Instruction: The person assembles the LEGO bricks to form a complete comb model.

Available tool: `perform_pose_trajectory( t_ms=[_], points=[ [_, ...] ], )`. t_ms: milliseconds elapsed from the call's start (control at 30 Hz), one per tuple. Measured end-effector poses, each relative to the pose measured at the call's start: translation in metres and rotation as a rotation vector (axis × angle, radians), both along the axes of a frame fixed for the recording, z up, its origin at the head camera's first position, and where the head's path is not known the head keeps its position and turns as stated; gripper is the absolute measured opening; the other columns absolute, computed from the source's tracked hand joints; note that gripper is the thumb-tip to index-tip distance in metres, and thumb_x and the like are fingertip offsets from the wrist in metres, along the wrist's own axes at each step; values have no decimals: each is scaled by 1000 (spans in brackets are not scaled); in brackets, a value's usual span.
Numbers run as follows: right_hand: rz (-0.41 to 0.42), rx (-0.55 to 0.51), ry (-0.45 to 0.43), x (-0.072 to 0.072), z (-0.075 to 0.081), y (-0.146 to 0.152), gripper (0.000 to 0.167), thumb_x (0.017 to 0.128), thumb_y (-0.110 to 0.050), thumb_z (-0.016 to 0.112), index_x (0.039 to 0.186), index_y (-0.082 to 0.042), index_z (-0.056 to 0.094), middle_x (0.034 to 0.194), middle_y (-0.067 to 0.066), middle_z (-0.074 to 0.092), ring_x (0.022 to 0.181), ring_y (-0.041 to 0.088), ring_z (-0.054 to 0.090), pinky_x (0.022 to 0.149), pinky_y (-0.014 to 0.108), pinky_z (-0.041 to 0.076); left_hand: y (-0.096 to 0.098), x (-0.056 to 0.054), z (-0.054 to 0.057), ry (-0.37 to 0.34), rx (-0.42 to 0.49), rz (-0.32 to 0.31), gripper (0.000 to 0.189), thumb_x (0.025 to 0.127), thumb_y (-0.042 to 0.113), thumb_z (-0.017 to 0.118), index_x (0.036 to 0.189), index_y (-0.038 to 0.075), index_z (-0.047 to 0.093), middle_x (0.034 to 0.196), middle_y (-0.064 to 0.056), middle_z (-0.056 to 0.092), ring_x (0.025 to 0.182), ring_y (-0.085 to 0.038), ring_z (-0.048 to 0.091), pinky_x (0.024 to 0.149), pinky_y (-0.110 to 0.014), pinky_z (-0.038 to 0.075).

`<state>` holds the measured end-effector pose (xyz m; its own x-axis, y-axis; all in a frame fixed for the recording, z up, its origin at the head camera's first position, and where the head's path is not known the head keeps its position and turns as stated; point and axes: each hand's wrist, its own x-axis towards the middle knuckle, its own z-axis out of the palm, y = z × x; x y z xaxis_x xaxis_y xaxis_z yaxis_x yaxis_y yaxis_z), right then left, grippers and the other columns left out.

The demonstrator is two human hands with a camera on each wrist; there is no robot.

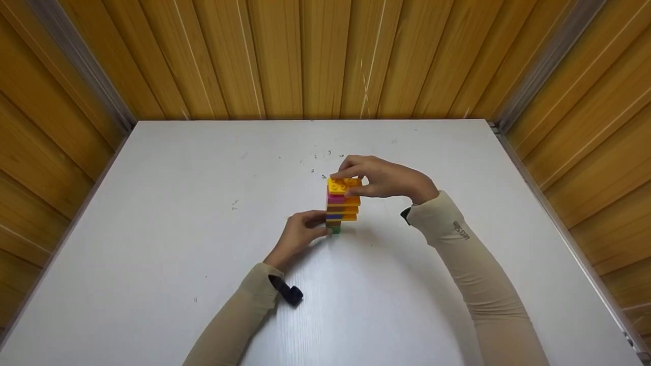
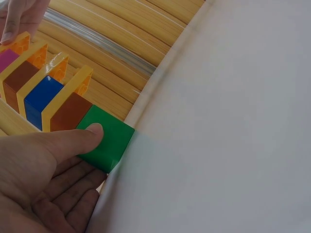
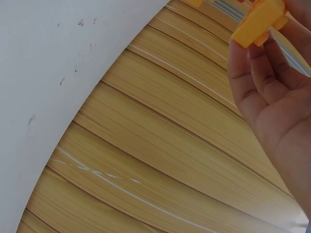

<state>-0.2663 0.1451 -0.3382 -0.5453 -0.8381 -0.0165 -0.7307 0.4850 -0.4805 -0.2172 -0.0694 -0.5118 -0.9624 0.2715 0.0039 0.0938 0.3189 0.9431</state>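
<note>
A tower of toy building bricks (image 1: 334,201) stands upright on the white table. Its base is a green brick (image 2: 109,133); above come brown bricks, a blue brick (image 2: 43,99), a pink brick (image 1: 335,200) and several yellow plates (image 2: 68,97) that jut out to one side. My left hand (image 1: 300,233) grips the green brick low down, its thumb flat on one face. At the top, my right hand (image 1: 382,178) pinches a yellow studded brick (image 3: 260,23) between thumb and fingers. Whether that brick is seated on the tower I cannot tell.
The white table (image 1: 168,203) has small dark marks behind the tower. Wood-patterned panels (image 1: 325,61) rise along its back and both sides. Each wrist wears a dark strap (image 1: 286,291).
</note>
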Motion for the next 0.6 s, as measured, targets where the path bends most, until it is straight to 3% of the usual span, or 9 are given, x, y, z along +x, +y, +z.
perform_pose_trajectory(
  t_ms=[300, 600],
  points=[
    [18, -8, 2, -1, 0, -2, 43, 89, -12, 68, 130, -6, 60, 116, 13, 57, 107, 25, 57, 88, 39, 54, -1, 1, 0, -17, 28, 1, 41, 85, 8, 70, 125, 7, 62, 122, -9, 66, 114, -22, 63, 101, -35, 49],
    [2, 36, -39, 0, 3, -3, 43, 88, -11, 69, 130, -7, 60, 116, 11, 57, 109, 25, 56, 90, 40, 54, 0, 1, 0, -39, 12, 8, 43, 85, 9, 70, 126, 9, 62, 123, -7, 66, 115, -21, 62, 103, -35, 47]
  ],
)
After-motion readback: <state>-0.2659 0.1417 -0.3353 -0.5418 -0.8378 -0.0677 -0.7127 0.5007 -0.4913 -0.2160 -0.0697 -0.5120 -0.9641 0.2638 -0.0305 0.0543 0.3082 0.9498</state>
